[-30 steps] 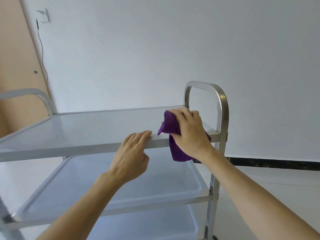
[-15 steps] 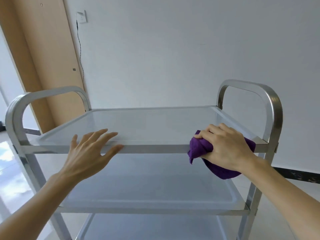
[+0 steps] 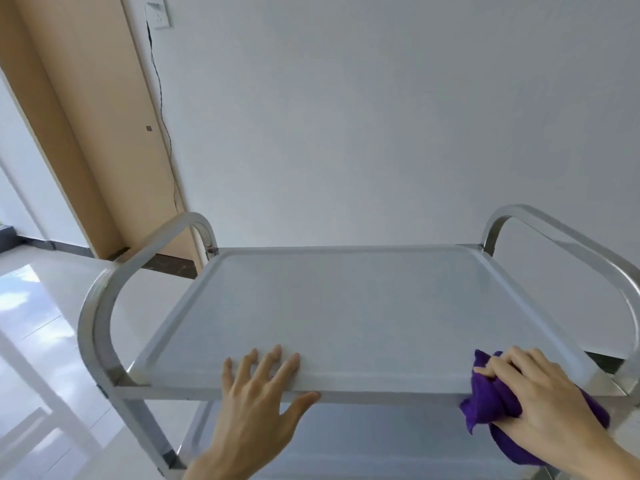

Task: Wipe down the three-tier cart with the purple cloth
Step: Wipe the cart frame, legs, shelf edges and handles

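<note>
A steel three-tier cart (image 3: 346, 306) stands before me, its top shelf filling the middle of the head view, with curved handles at both ends. My left hand (image 3: 256, 403) lies flat on the near rim of the top shelf, fingers spread, thumb under the edge. My right hand (image 3: 540, 400) presses a bunched purple cloth (image 3: 485, 407) against the near right corner of that rim. The cloth hangs over the front edge. Only a sliver of the lower shelf (image 3: 363, 441) shows beneath.
A white wall rises behind the cart. A tan door frame (image 3: 69, 116) stands at the left with a wall socket (image 3: 157, 15) and a thin cable hanging down. Glossy pale floor tiles (image 3: 41, 323) lie to the left.
The view rose, so I look down on the top shelf. My left hand came to rest on the front rim. My right hand with the cloth stays at the near right corner.
</note>
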A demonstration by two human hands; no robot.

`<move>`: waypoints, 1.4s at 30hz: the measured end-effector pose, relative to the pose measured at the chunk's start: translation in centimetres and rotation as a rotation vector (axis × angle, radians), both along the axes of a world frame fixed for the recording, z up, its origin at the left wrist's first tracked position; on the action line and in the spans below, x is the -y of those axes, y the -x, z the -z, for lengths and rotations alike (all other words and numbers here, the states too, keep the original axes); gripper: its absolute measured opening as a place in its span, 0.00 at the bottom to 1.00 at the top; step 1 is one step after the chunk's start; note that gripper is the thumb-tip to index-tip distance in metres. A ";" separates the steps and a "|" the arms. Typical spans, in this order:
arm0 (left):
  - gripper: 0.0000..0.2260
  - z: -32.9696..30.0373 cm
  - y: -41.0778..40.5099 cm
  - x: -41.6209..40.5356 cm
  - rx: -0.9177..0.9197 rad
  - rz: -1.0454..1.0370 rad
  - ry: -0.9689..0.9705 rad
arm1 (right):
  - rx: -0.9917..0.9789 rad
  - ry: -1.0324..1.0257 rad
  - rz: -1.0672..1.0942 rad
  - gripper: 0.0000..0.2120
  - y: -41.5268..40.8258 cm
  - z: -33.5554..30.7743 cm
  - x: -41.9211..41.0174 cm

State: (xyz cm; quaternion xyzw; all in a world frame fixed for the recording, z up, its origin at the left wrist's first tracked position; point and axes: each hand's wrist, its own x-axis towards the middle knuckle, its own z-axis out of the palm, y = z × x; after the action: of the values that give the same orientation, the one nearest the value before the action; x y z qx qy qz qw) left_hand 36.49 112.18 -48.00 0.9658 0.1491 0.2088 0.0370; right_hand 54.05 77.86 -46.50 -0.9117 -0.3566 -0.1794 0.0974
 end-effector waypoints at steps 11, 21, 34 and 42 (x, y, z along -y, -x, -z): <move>0.28 -3.0 -7.2 0.2 -0.227 0.070 -0.005 | -0.119 0.023 0.232 0.26 -4.1 -0.9 -0.3; 0.28 -3.1 -18.6 -0.8 -0.265 0.159 -0.034 | -0.120 0.025 0.344 0.28 -12.4 -0.3 -0.3; 0.30 -3.8 -33.1 -2.3 -0.325 0.180 -0.026 | -0.189 0.038 0.381 0.34 -24.9 -1.3 -1.3; 0.31 -4.2 -38.1 -2.7 -0.351 0.191 -0.017 | -0.211 0.083 0.410 0.36 -29.3 -1.7 -1.7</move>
State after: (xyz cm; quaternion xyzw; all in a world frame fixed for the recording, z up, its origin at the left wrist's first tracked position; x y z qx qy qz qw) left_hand 74.58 114.84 -43.82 0.9974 0.0590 0.0341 0.0222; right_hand 83.31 79.55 -44.83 -0.9820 -0.1590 -0.0841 0.0583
